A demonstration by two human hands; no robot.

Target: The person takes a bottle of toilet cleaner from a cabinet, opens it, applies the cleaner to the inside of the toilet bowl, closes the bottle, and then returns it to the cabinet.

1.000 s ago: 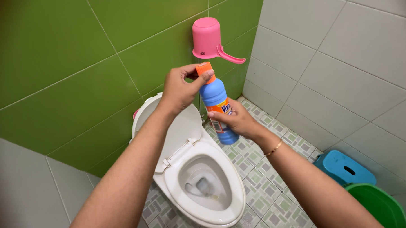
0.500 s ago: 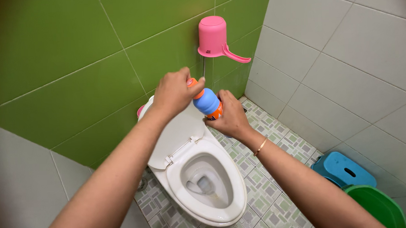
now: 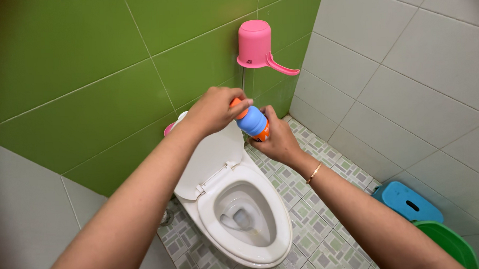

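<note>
I hold a blue cleaner bottle with an orange cap over the back of a white toilet. My right hand grips the bottle's body from below, so most of the body is hidden. My left hand is closed around the orange cap at the bottle's upper end. The bottle is tilted, cap toward the green wall. The toilet lid stands raised and the bowl below holds water.
A pink dipper hangs upside down on the green tiled wall above the toilet. A blue plastic stool and a green bucket stand at the right by the white tiled wall. The floor has patterned tiles.
The bottle has tipped from nearly upright to lying tilted, with its base now turned toward me. My left hand has stayed closed on the orange cap throughout.
</note>
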